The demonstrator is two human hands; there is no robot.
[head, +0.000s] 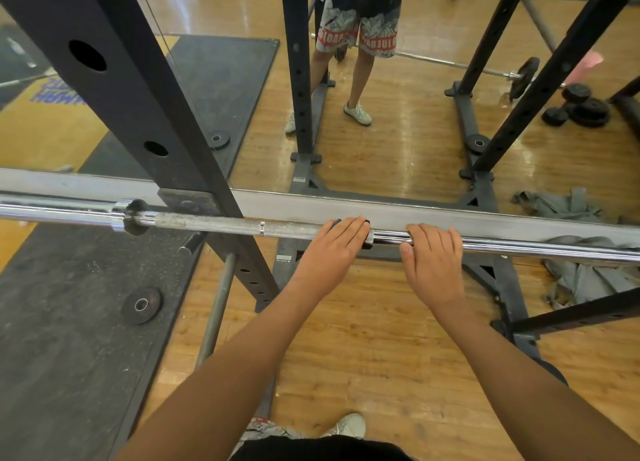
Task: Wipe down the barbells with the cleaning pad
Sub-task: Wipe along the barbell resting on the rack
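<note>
A: Well, where is the barbell kept, as seen from the head camera?

B: It is laid across the rack, up off the floor, in front of a big mirror. It was likely put there so it can be reached without bending and cannot roll away.

A: And the pad?

B: The pad is wrapped around the bar, under the left hand. Only its dark edges can be seen by the fingers. The fingers are curled over it, so the pad is squeezed against the metal. That way the bar can be rubbed all round, not just on top.

A: What is done with the right hand?

B: It is set on the bar just beside the left one, not touching it. Its fingers are bent over the top of the bar. No pad is held there. The bar is probably being kept from turning while the pad is pushed along.

A: Which part is left to clean?

B: That cannot be told for sure. The rough part on the left looks dull and spotty, and the part on the right looks shiny. So it is guessed that the pad should be slid left next.

A: Is anything to be watched for?

B: A grey cloth is lying on the floor at the right, and a small round weight on the dark mat. They could be tripped on.
</note>
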